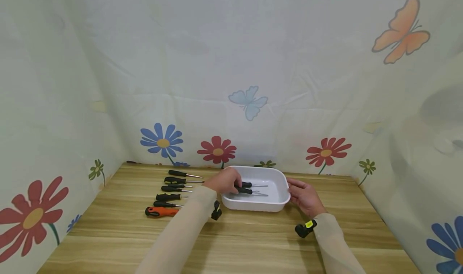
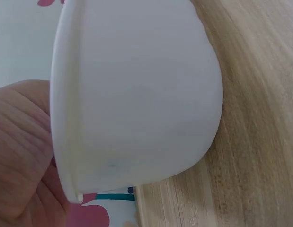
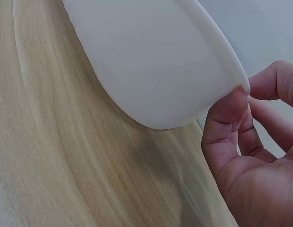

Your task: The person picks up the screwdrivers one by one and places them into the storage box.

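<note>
In the head view a white plastic basin (image 1: 253, 205) stands on the table. My left hand (image 1: 225, 180) reaches over its left rim, fingers curled on a black-handled screwdriver (image 1: 244, 190) low inside. Another black-handled screwdriver (image 1: 247, 184) lies beside it, with metal shafts pointing right. My right hand (image 1: 306, 198) pinches the basin's right rim. The right wrist view shows thumb and fingertips on the rim of the basin (image 3: 155, 61). In the left wrist view, the basin's wall (image 2: 141, 94) hides the fingers of my left hand (image 2: 18, 146) and what they hold.
Left of the basin, several screwdrivers lie in a column, shafts pointing right; an orange-and-black one (image 1: 161, 212) is nearest me. My left forearm (image 1: 181, 230) overlaps some shaft ends. Behind the wood-grain table (image 1: 253, 242) hangs a flowered curtain (image 1: 202, 65).
</note>
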The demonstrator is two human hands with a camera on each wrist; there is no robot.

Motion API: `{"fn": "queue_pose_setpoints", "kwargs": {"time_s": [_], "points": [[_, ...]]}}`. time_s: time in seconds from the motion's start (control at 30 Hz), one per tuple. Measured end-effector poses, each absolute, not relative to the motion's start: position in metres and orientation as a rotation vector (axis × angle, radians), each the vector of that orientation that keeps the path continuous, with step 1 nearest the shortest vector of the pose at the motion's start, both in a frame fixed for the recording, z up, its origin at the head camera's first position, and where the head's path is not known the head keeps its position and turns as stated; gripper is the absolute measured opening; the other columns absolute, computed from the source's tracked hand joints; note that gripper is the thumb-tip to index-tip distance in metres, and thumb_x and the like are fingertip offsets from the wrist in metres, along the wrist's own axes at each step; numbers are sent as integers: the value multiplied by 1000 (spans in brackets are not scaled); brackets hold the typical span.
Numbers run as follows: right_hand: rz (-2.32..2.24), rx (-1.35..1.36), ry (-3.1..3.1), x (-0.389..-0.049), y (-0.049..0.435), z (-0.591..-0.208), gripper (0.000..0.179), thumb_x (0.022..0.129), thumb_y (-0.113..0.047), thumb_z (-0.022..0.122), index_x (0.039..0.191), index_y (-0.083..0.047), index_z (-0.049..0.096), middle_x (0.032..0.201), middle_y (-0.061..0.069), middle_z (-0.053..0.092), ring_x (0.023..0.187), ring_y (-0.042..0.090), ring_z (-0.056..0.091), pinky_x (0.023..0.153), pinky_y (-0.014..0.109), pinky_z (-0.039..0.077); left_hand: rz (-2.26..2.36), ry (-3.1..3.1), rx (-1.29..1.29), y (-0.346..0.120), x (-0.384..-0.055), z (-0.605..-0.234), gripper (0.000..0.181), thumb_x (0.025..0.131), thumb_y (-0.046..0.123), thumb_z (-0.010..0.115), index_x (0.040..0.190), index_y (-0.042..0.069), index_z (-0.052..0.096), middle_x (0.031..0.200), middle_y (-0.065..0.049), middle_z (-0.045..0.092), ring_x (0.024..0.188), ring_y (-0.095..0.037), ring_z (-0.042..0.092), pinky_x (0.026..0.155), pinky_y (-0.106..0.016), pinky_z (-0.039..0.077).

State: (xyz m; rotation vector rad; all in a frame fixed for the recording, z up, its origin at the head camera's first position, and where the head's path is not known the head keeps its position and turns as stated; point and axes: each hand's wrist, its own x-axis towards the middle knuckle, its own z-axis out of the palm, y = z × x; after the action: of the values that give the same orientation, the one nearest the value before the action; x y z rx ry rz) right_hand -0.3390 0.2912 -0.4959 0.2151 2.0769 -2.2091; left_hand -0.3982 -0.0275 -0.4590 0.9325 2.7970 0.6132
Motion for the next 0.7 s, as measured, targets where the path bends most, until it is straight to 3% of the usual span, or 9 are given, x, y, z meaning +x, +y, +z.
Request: {"fn": "queue_pose_setpoints", "kwargs": {"time_s": [0.37, 0.7], "points": [[-2211, 231, 2073, -338, 291, -495, 47, 102, -5, 60, 148, -2, 52, 131, 16, 67, 92, 18, 67, 82, 31, 61, 461, 2844, 1022, -24, -400, -466, 12, 79, 9, 87, 77, 13, 77, 75, 8, 65, 75, -11, 55, 77, -25, 51], [-2207, 233, 2066, -340, 291, -496, 46, 101, -5, 60, 147, -2, 53, 128, 14, 69, 89, 17, 68, 80, 30, 61, 420, 2838, 1000, -20, -394, -464, 11, 80, 9, 88, 80, 10, 77, 71, 8, 63, 72, -11, 53, 72, -24, 49]]}}
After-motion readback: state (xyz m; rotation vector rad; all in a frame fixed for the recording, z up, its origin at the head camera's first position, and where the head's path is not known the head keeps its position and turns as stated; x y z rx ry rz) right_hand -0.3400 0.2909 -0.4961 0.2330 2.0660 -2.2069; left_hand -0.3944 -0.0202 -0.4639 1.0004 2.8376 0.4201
